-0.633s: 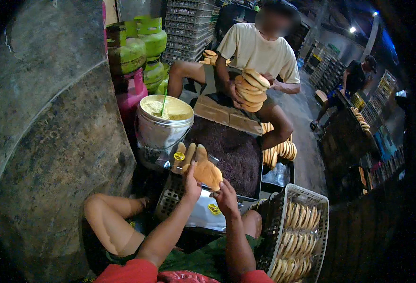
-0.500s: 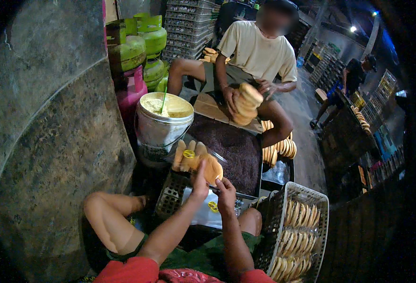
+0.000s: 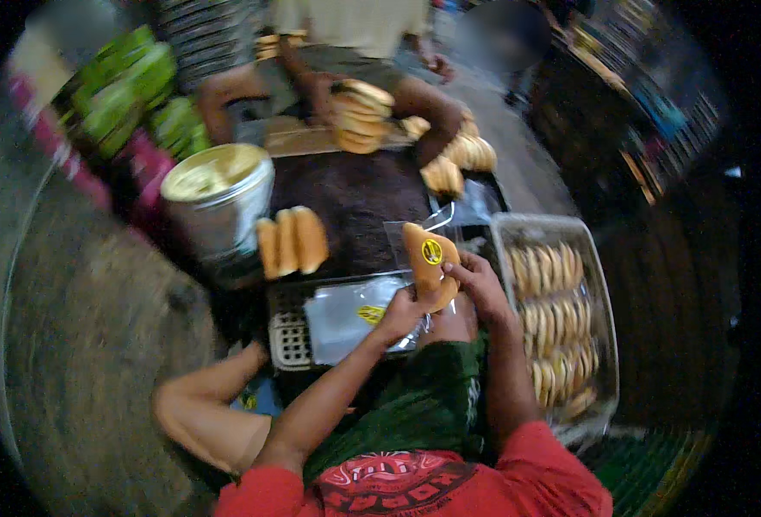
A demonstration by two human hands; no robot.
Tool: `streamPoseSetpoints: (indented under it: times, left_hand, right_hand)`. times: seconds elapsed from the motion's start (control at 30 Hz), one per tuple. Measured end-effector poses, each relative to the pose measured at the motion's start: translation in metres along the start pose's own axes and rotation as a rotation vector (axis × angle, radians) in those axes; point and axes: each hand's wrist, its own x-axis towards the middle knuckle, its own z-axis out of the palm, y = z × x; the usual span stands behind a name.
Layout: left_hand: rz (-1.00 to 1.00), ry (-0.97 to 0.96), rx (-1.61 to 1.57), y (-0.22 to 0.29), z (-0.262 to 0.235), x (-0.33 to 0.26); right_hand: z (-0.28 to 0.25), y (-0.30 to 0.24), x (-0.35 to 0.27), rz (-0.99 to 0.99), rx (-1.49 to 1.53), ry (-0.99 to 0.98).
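Both hands up at centre: left hand [image 3: 405, 308] and right hand [image 3: 474, 277] pinching a bun in a clear bag [image 3: 430, 263] with a yellow sticker, just above the stack of empty bags [image 3: 350, 317]. Bagged already, by the look of it; mouth seemingly unsealed. Left to pack: three bare buns [image 3: 292, 240] far left on the dark mat [image 3: 355, 202]; right-hand crate [image 3: 589, 284] well filled.

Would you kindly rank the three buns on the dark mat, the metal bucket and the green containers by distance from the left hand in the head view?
1. Three buns, on the dark mat, up-left of the left hand.
2. Metal bucket, farther left.
3. Green containers, far upper left.
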Motion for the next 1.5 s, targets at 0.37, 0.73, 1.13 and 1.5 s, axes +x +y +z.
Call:
streamPoseSetpoints:
  times: [0.37,0.73,1.13,1.5]
  left_hand:
    - [0.067,0.169,1.498,-0.043,-0.162,-0.041]
    - [0.38,0.258,1.72,-0.023,-0.122,-0.033]
    - [-0.091,0.435,0.682,0.044,-0.161,-0.076]
    - [0.133,0.874,-0.265,0.073,-0.187,-0.137]
  right_hand:
    - [-0.272,0.027,-0.283,0.616,-0.957,1.428]
    - [-0.322,0.115,-0.35,1.056,-1.246,1.505]
    - [-0.21,0.074,-0.204,0.202,-1.484,1.294]
    - [0.194,0.051,0.155,-0.269,-0.862,0.265]
